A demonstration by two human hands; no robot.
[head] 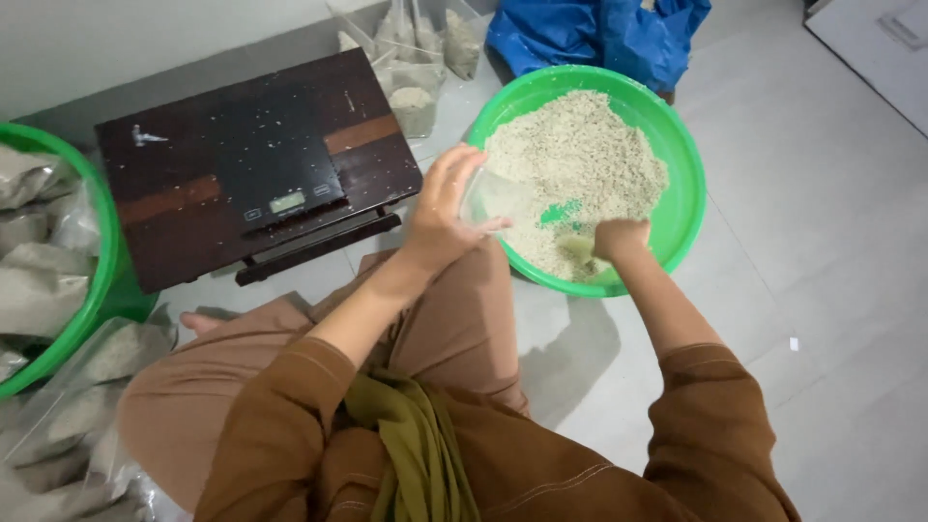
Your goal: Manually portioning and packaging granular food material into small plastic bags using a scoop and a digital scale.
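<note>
Left hand [440,208] fingers gripping clear plastic bag [493,198] at green basin [681,174] rim; right hand [619,240] clenching grain [580,164] scoop; bag barely filling, most grain remaining.

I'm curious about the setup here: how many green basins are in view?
2. One green basin sits ahead of the person, holding loose grain where the right hand digs. Another green basin, at the left edge and partly cut off, holds filled bags.

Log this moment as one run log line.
left hand: holds clear bag open | right hand: scooping in grain | green basin | scale idle
</note>
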